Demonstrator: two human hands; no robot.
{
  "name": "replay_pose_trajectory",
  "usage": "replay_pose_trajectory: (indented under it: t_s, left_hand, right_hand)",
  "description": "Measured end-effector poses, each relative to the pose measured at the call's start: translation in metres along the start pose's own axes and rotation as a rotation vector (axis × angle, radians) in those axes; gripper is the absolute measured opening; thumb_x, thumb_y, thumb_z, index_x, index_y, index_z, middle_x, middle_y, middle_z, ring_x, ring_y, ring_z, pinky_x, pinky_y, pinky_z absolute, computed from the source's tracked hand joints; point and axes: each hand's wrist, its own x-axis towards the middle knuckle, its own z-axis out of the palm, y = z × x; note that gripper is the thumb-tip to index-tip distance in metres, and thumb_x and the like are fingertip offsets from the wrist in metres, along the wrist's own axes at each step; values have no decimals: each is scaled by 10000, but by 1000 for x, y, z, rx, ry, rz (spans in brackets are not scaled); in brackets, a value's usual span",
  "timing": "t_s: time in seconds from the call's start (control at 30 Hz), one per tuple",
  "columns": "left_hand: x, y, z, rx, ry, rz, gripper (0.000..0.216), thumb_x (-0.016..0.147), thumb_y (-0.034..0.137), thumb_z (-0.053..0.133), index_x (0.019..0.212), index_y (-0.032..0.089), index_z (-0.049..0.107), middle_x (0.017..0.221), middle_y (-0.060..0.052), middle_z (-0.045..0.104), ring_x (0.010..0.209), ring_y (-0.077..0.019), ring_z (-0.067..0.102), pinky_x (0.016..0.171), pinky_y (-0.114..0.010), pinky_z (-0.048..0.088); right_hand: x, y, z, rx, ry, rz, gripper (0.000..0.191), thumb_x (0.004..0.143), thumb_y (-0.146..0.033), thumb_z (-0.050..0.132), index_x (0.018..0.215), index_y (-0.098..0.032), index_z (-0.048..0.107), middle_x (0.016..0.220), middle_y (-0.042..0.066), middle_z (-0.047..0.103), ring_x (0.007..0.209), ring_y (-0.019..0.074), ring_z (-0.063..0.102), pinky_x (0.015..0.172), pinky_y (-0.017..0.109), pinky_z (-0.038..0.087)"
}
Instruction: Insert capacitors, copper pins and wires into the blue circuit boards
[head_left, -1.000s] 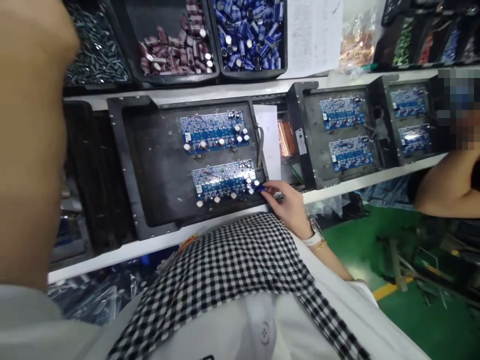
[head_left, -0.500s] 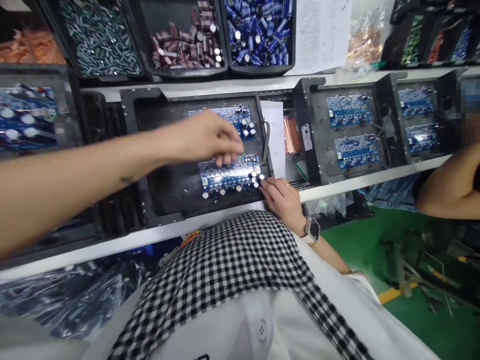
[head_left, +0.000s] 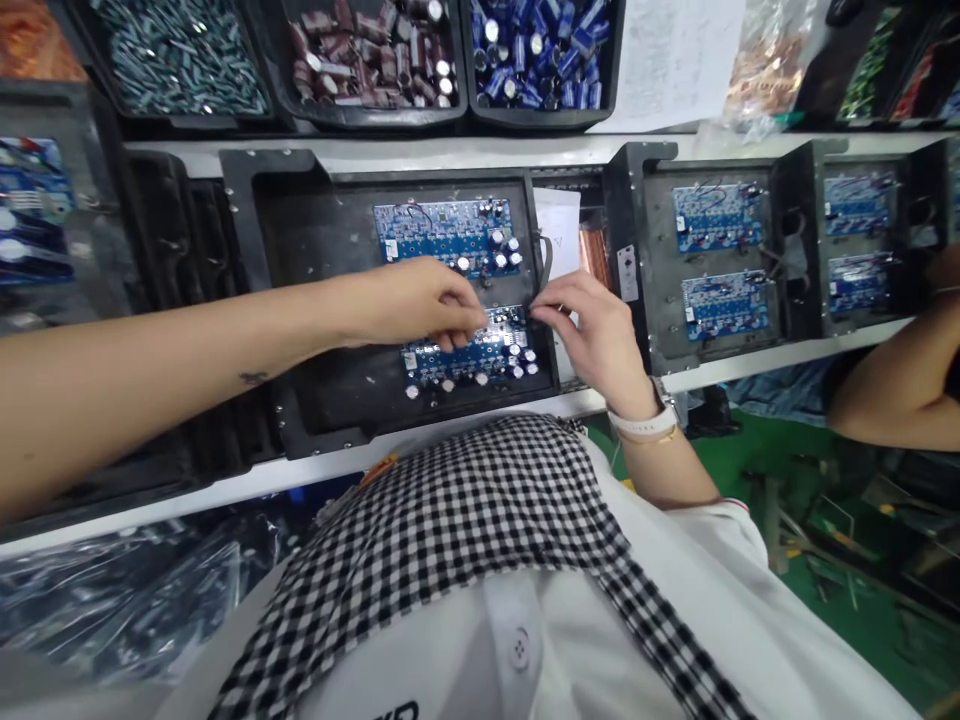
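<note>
A blue circuit board (head_left: 465, 368) with several small round capacitors lies in the lower part of a black tray (head_left: 330, 390). My left hand (head_left: 427, 305) reaches over it from the left, fingers curled and closed, tips close above the board's upper part. Whatever those fingers hold, if anything, is hidden. At the board's upper right corner, my right hand (head_left: 592, 330) has thumb and forefinger brought together. Anything in that pinch is too small to make out. A second blue board (head_left: 450, 235) lies just above in the same tray.
Black bins of brown capacitors (head_left: 375, 60), blue capacitors (head_left: 536, 55) and small metallic parts (head_left: 184, 60) stand along the back. More trays with boards (head_left: 720, 220) sit to the right. Another person's arm (head_left: 900, 390) is at the far right.
My right hand has moved up from the board's lower right corner to its upper right corner. My left hand stays over the board, slightly lower. The view has shifted a little.
</note>
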Motion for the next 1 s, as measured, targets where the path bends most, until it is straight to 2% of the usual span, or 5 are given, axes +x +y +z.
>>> replay_pose_trajectory:
  t_s: [0.1,0.27,0.47,0.7,1.0]
  left_hand:
    - [3,-4,-6,16,135,-33,230,847,258,597,1002,124,702,852,-63,714,835,-191,684,832,-301,528]
    - [-2,-8,-6,-58,121,-28,359,842,278,612,1158,121,679,883,-92,720,939,-236,702,900,-331,527]
    - [-13,-11,-1,-91,117,-47,413,834,330,665,1187,115,662,866,-110,727,882,-241,713,823,-317,546]
    - [-19,-3,5,6,189,-1,312,848,400,679,948,105,678,762,-82,720,721,-180,659,778,-352,559]
    - [-25,0,4,-34,76,63,489,826,300,716,1251,189,502,851,-46,764,780,-199,734,719,-283,566]
  right_hand:
    - [4,23,3,-125,-95,15,150,940,-160,542,898,-199,681,994,56,620,943,195,596,877,366,501]
    - [6,31,15,-215,-137,3,219,956,-171,482,893,-231,683,1070,59,577,943,208,569,862,383,508]
    - [7,34,18,-253,-127,1,221,963,-205,483,894,-244,689,1084,59,581,907,205,570,856,387,523]
    - [6,33,17,-306,-161,-39,219,969,-179,471,892,-198,675,1102,76,566,888,194,575,825,360,525]
    - [13,8,1,-140,-221,-103,230,980,-198,493,1033,-237,713,1048,40,652,931,178,627,846,322,540]
